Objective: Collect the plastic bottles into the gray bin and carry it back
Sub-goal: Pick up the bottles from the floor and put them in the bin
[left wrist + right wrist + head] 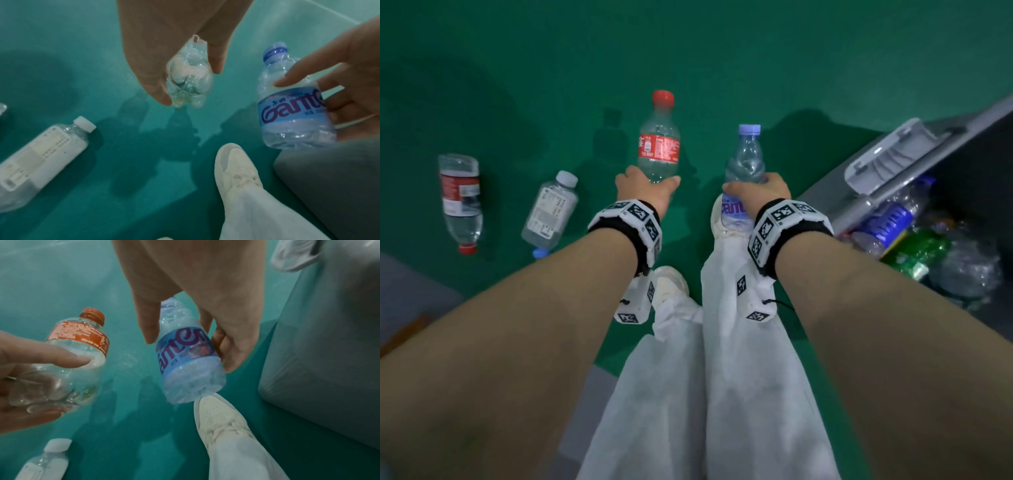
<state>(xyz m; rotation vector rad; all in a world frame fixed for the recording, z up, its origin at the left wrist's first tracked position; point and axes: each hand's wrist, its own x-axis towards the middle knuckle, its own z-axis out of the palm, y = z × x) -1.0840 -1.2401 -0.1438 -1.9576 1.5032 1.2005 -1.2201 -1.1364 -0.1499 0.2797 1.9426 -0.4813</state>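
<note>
My left hand (647, 186) grips the base of a clear bottle with a red cap and red label (659, 137), held above the green floor; its underside (188, 81) shows between my fingers. My right hand (756, 192) grips a clear bottle with a pale purple cap and blue label (744, 161) around its middle (183, 352). The gray bin (893, 161) stands at the right, holding several crushed bottles. Two more bottles lie on the floor at the left: a white-capped one (551, 209) and a red-labelled one (460, 200).
My legs in white trousers and white shoes (671, 281) stand between the bottles and the bin. The bin's light gray handle (887, 150) rests on its near rim. A gray strip of floor (410, 294) borders the green at lower left.
</note>
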